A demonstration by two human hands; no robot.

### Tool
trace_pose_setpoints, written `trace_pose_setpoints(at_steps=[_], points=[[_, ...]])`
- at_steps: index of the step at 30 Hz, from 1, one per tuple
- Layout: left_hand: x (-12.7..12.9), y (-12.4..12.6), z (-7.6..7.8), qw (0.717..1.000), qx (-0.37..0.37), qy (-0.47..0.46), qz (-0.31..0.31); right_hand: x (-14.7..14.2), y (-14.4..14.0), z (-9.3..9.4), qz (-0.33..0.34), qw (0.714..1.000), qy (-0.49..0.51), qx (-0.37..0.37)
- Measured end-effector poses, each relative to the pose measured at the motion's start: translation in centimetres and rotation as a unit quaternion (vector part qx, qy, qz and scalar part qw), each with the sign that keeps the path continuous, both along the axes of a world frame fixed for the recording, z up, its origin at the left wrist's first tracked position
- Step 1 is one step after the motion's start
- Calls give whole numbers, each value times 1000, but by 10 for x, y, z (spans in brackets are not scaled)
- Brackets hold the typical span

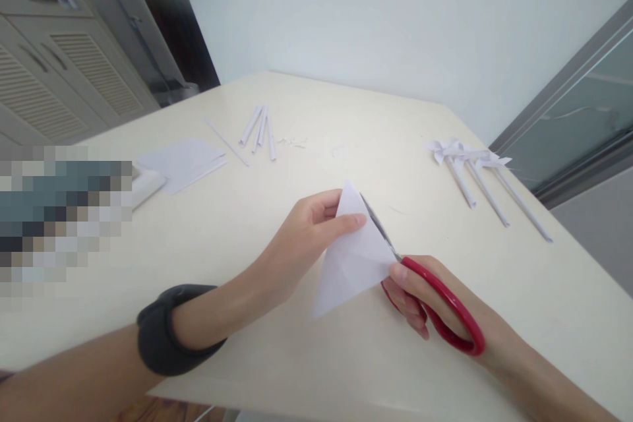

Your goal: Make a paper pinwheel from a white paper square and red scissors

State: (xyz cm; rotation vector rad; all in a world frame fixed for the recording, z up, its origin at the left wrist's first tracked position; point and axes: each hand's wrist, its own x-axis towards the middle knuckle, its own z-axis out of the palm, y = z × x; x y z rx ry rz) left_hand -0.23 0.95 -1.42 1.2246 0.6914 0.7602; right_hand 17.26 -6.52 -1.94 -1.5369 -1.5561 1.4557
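1. The folded paper triangle (352,254) is held just above the cream table (316,356), near its front edge, its apex pointing away from the person and its long side running down towards them.
2. The left hand (301,237) grips it from the left, thumb pressed flat on top near the apex, fingers curled behind: a pinch.
3. The right hand (420,297) comes in from the right, fingers threaded through the red handles of the scissors (435,303).
4. The blades lie along the paper's right edge, pointing up towards the apex; whether they are parted I cannot tell.
5. Both wrists are low, forearms converging on the paper.
6. Finished paper pinwheels (475,168) lie well to the right, rolled paper sticks (260,125) and a stack of sheets (182,161) far left.
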Motion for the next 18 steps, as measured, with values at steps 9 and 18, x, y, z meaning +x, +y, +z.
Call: trace_pose_setpoints(at_steps=[9, 18], points=[[1, -1, -4, 1000, -14, -8, -24, 1, -2, -5, -10, 1000, -18, -5], [2, -2, -4, 999, -39, -10, -18, 1, -1, -8, 0, 998, -56, 25]])
